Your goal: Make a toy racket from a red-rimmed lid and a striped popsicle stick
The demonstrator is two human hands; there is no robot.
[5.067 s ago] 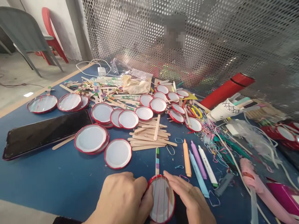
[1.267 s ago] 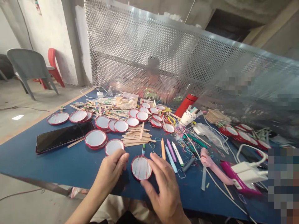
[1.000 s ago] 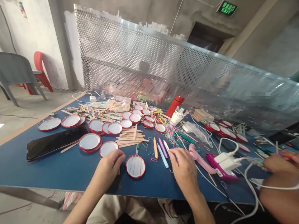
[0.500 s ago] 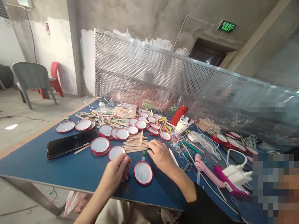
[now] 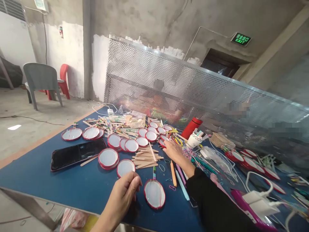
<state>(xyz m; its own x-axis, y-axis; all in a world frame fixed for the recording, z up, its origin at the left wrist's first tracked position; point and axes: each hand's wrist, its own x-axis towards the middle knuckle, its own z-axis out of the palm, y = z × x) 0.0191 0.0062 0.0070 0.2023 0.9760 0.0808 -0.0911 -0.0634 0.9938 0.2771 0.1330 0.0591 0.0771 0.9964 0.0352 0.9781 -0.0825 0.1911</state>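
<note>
"Two bare hands are over the blue tabletop [image 5: 84, 190]. What does the left hand [image 5: 127, 190] have hold of?"

"I can't tell. It is loosely curled, thumb laid over bent fingers, and its inside is hidden. It overlaps the near edge of a round white disc with a red rim [image 5: 125, 167]; whether they touch isn't clear."

"And the right hand [image 5: 174, 150]?"

"Stretched out from a black sleeve [image 5: 207, 196], palm down, fingertips over a small red-rimmed white disc [image 5: 161, 142] in the far cluster. The fingers hide how wide they are spread and whether they grip it."

"Where's the round red-rimmed disc with thin lines across it [image 5: 154, 195]?"

"Flat on the table, right of the left hand and apart from both hands. A narrow stick with coloured bands, green at the tip [image 5: 154, 172], points away from its far edge."

"What's near that?"

"A pile of flat, pale wooden sticks [image 5: 146, 158] beyond it, and an orange marker pen [image 5: 173, 173] and a light-blue marker pen [image 5: 182, 185] to the right."
</note>
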